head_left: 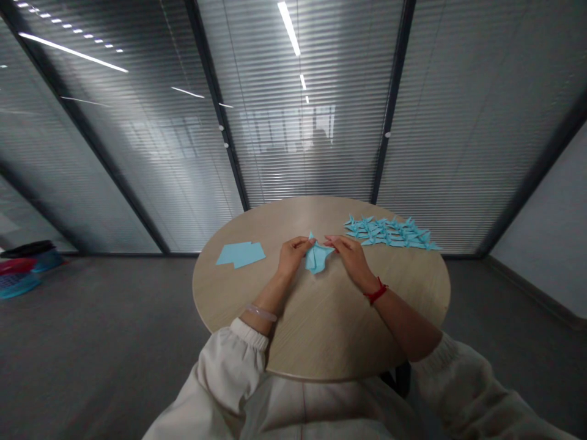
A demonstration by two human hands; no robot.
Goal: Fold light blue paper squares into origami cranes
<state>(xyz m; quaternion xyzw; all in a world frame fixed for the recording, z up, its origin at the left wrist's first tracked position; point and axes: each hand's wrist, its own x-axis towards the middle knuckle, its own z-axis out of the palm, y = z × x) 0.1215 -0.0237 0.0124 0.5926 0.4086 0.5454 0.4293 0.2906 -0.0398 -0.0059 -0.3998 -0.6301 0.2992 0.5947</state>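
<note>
Both hands, left (293,253) and right (349,255), fingers pinched on one blue paper (316,258); two flat sheets (241,253) lie left.

Open room on the near side
Bare round table (330,339) lies between the forearms (274,288); held blue paper (316,260) blocks straight ahead, flat sheets (241,253) the left, folded pieces (389,233) the far right.

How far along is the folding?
Mostly done, it seems. Many folded pieces lie at the right of the table. The left hand and right hand hold one part-folded piece. Left to fold, apparently: the flat sheets at left, at least two.
</note>
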